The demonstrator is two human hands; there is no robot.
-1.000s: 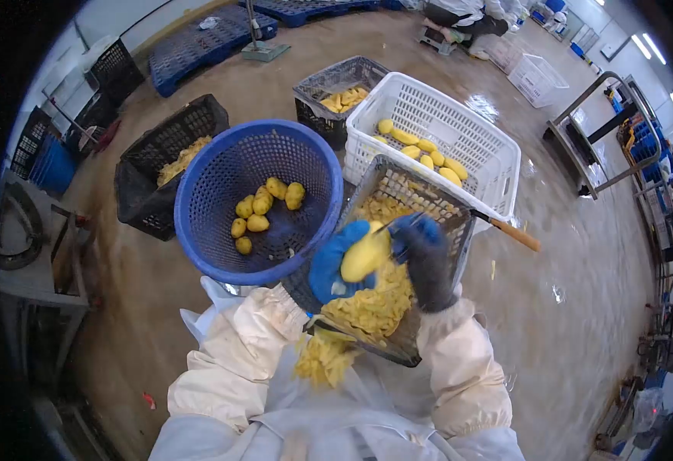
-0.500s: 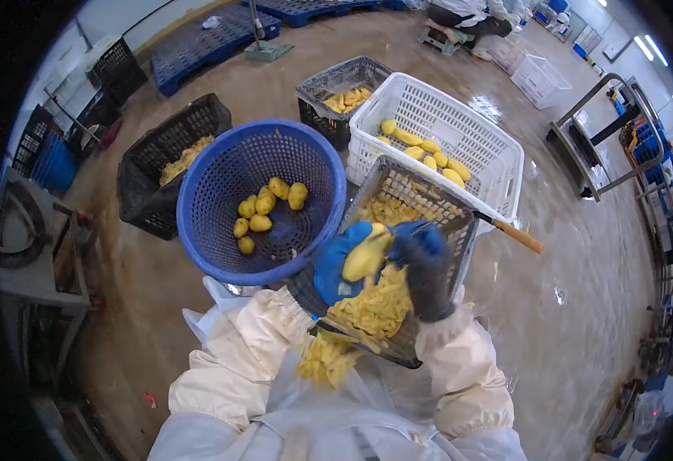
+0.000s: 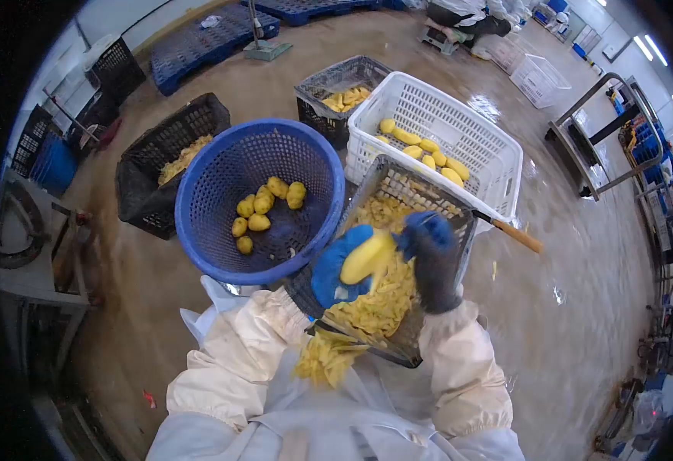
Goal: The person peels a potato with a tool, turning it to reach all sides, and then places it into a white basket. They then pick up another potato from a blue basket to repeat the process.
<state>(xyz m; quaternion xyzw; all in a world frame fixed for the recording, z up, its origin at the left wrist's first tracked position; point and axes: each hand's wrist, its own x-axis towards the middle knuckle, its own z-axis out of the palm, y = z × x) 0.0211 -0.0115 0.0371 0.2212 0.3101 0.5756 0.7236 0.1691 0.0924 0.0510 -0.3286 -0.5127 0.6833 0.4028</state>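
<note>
My left hand (image 3: 338,267), in a blue glove, is wrapped round a largely peeled yellow potato (image 3: 365,260). Just right of the potato is my right hand (image 3: 430,242), in a blue and dark glove, its fingers closed and blurred; what they hold is hidden. Both hands are over a dark crate (image 3: 436,196) heaped with yellow potato peelings (image 3: 375,311), some hanging over its near edge. Across the crate's right rim rests a knife (image 3: 517,235) with a wooden handle. At left, a blue basket (image 3: 198,230) contains several unpeeled potatoes (image 3: 262,201).
Beyond the dark crate stands a white crate (image 3: 490,154) with several peeled potatoes (image 3: 428,150). Black crates (image 3: 140,196) with yellow pieces flank the blue basket. A metal cart (image 3: 605,138) stands at right on the wet floor. Another person (image 3: 471,15) works at the far back.
My right hand has shifted slightly right and up, away from the potato. The potato in my left hand is tilted a little differently.
</note>
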